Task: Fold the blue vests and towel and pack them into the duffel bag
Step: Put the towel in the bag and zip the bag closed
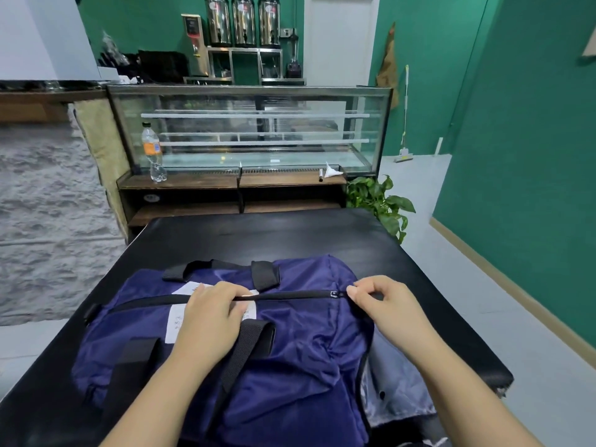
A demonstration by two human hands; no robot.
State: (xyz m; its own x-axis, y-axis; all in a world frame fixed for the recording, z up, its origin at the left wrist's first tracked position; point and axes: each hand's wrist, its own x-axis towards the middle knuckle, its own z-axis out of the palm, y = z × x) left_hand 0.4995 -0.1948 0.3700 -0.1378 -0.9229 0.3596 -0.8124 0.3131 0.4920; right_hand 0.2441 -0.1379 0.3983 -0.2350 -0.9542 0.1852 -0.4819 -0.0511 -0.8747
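1. This is a small drinks shop or café, seen from the customer side.
2. A long glass display case (251,130) with bare shelves stands on a wooden base.
3. Behind it, three steel drink dispensers (243,21) sit in a row on a metal rack, beside a hot-water boiler (195,43) and a blender (293,56).
4. Green walls (532,124), a mop (404,124) and a potted plant (382,201) fill the right side.

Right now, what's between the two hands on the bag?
In the head view, the closed black zipper runs between the left hand and right hand, across the bag.
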